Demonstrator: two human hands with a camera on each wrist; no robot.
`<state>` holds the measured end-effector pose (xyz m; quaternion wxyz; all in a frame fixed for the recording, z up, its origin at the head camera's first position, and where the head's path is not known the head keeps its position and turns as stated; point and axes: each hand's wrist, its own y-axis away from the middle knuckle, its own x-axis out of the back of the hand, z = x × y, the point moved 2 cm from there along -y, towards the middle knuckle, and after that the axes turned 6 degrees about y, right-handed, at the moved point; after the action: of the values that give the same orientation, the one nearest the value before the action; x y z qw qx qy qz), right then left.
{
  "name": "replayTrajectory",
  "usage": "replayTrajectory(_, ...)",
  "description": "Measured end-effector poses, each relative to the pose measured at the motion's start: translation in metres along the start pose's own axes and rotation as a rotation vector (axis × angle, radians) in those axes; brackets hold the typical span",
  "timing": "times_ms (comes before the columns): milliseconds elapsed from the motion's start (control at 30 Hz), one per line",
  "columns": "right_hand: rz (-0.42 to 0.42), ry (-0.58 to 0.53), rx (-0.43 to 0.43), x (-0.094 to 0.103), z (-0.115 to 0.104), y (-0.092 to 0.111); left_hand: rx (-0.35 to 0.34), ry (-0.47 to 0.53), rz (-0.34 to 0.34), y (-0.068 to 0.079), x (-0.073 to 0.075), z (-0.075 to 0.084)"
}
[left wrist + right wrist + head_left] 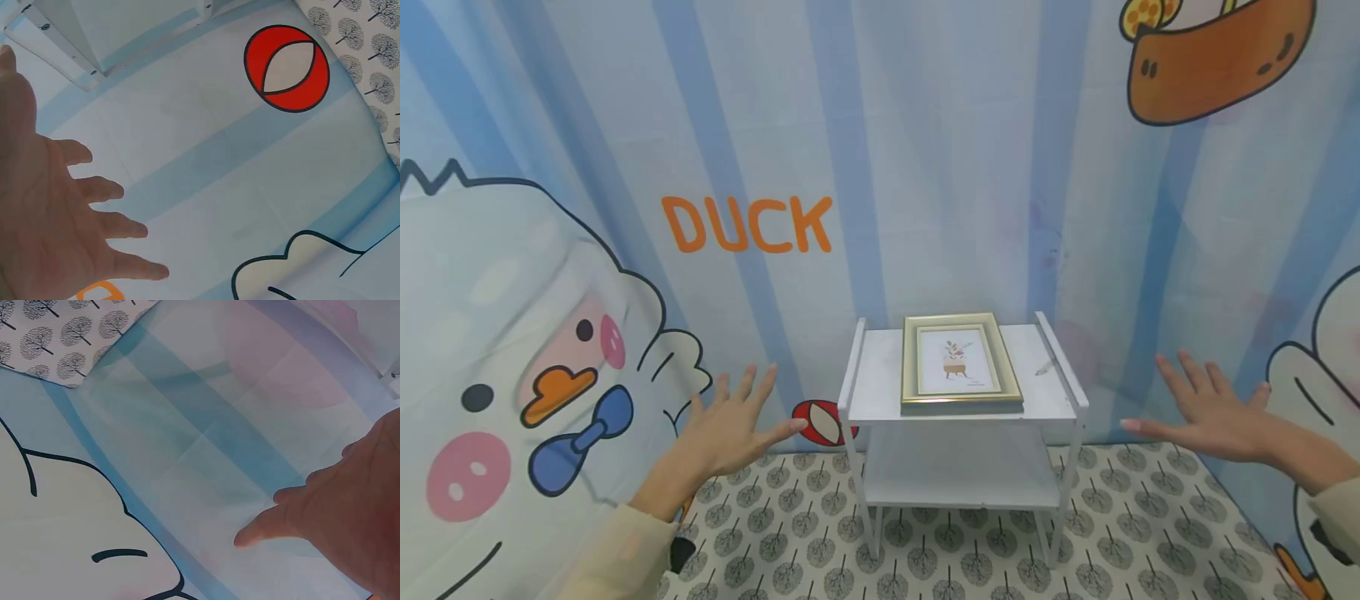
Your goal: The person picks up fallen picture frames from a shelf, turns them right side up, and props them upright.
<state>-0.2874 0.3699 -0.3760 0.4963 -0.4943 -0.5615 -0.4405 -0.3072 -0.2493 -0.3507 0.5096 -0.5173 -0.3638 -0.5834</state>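
Observation:
A gold picture frame [958, 404] lies flat on the top shelf of a small white side table [880, 408]; its picture shows a plant in a brown pot on legs. To the left of the table my left hand [726, 429] is raised with fingers spread, holding nothing. The left wrist view shows the palm of that hand [56, 219] with its fingers extended. On the table's other side my right hand [1217, 412] is held up, fingers apart and holding nothing. In the right wrist view this hand [350, 512] appears at the right edge.
A blue-striped curtain [947, 167] with cartoon duck prints hangs behind and around the table. Below, the floor covering [790, 517] has a tree pattern. The table has a lower shelf [958, 475] and raised side rails [1063, 362].

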Motion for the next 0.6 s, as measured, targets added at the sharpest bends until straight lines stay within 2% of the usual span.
replayTrajectory(167, 0.030, 0.004, 0.072, 0.010, -0.008, -0.002, -0.039, 0.017, 0.003, 0.005, 0.013, 0.012)
replayTrajectory(300, 0.061, -0.026, 0.127, 0.023, -0.018, -0.005, -0.073, 0.094, 0.023, 0.010, 0.028, 0.023)
replayTrajectory(433, 0.074, -0.051, 0.137, 0.038, -0.031, -0.005, -0.145, 0.165, 0.060, 0.012, 0.038, 0.035)
replayTrajectory(600, 0.126, -0.055, 0.179, 0.056, -0.053, 0.001, -0.237, 0.205, 0.108, 0.007, 0.044, 0.056)
